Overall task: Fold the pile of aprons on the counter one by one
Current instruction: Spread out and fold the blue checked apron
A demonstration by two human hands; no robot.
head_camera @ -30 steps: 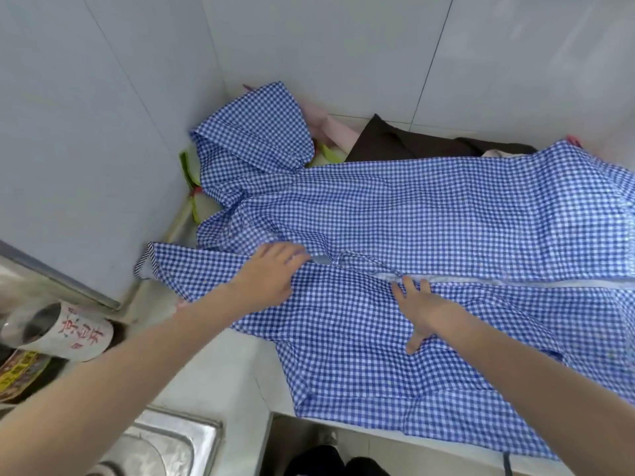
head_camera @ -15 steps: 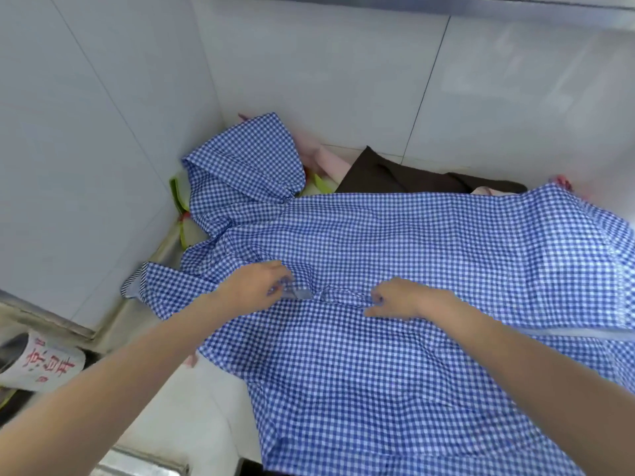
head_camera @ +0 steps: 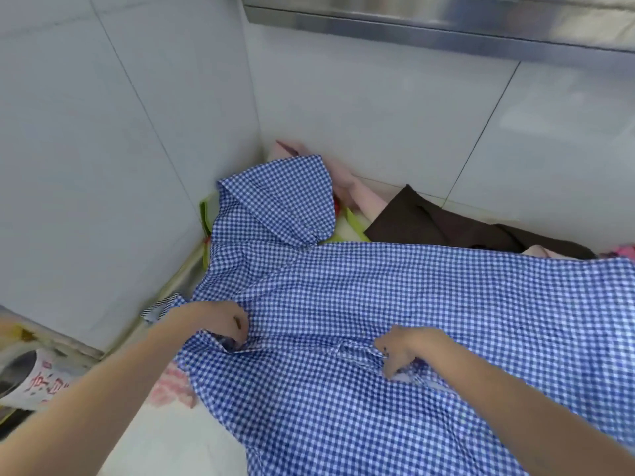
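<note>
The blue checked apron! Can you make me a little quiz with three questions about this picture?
1. True or false: both hands grip the blue checked apron.
2. What colour is the cloth lying behind the apron by the back wall? A) brown B) yellow C) white
3. Fill in: the jar with red writing lies near the person's ____ arm.

Key:
1. True: the left hand and the right hand each pinch a fold of it.
2. A.
3. Left.
</note>
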